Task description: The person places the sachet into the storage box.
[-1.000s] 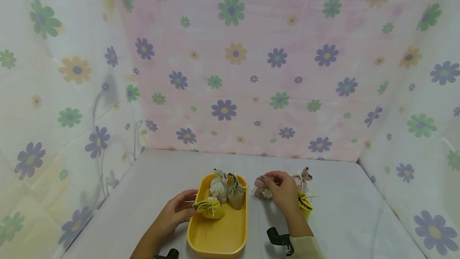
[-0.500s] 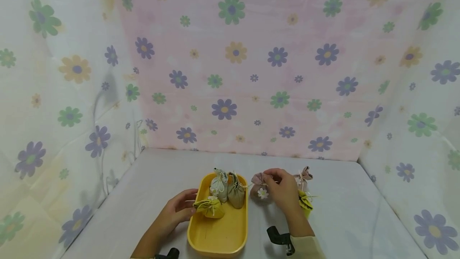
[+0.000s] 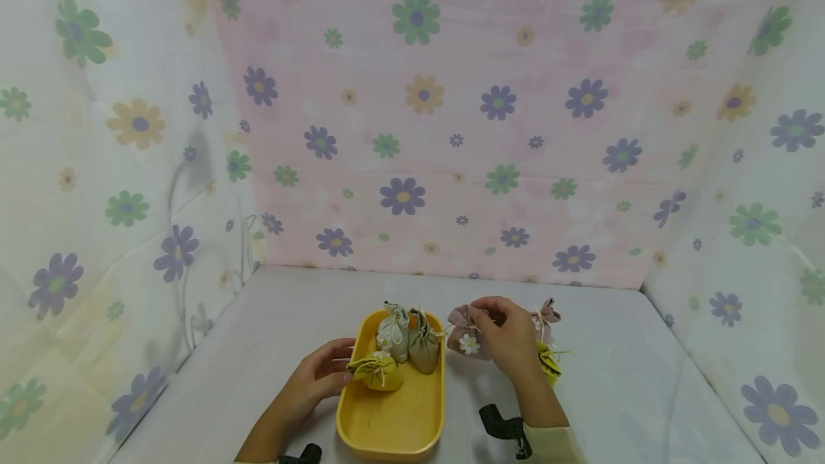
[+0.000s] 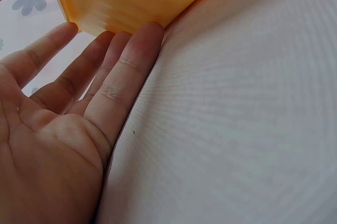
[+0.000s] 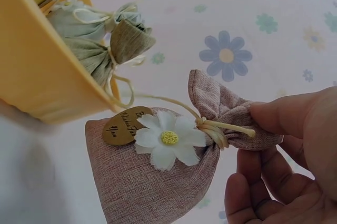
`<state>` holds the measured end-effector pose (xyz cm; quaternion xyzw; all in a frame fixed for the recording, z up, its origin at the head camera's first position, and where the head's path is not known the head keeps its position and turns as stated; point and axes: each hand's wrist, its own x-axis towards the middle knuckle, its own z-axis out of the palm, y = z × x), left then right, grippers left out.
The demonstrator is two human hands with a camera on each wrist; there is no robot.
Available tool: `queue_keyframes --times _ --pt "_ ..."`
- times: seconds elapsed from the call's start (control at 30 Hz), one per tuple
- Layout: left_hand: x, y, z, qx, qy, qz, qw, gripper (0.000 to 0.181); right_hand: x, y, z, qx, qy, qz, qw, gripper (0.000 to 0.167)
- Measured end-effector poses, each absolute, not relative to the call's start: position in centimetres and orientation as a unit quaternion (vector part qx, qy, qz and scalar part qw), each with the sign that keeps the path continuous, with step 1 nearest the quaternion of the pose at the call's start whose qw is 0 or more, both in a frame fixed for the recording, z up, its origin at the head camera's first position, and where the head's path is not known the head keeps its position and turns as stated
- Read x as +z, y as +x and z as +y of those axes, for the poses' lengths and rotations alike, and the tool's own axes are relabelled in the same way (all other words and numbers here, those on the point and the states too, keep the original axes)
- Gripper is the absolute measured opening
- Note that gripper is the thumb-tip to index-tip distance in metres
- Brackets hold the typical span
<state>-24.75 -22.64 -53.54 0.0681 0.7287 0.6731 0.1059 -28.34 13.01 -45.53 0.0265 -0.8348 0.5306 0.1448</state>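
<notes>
My right hand pinches the gathered neck of a dusty-pink drawstring pouch, just right of the yellow tray. A white cloth flower and a round tag hang on the pouch's front. With fingers fairly straight, my left hand touches the tray's left outer side; the left wrist view shows the fingertips against its wall. Inside the tray are a pale grey-green pouch, an olive pouch and a yellow-green pouch, the last leaning on the left rim.
Behind my right hand stand another pink pouch and a yellow-green pouch, partly hidden by the hand. A white-covered table lies beneath everything. Flower-printed curtains surround it on the back and both sides.
The pink pouch in my right hand has come up slightly and left toward the tray, turning its flower forward. My left hand and the tray have stayed in place.
</notes>
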Motion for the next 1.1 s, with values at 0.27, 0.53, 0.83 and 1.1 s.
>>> queue_keyframes --times 0.27,0.53,0.83,1.1 --pt "-53.8 -25.0 -22.7 0.675 0.068 0.728 0.104 0.065 -44.4 -27.6 12.7 0.532 0.031 -0.831 0.157 0.008" --pt "-53.9 -24.9 -22.7 0.676 0.069 0.726 0.106 0.067 -43.3 -26.8 12.6 0.538 0.043 -0.825 0.165 0.007" --pt "-53.9 -24.9 -22.7 0.674 0.067 0.728 0.106 0.066 -42.1 -25.9 12.3 0.546 0.064 -0.817 0.173 0.013" --pt "-54.0 -25.1 -22.7 0.673 0.065 0.73 0.104 0.065 -41.4 -25.2 11.7 0.553 0.063 -0.814 0.167 0.012"
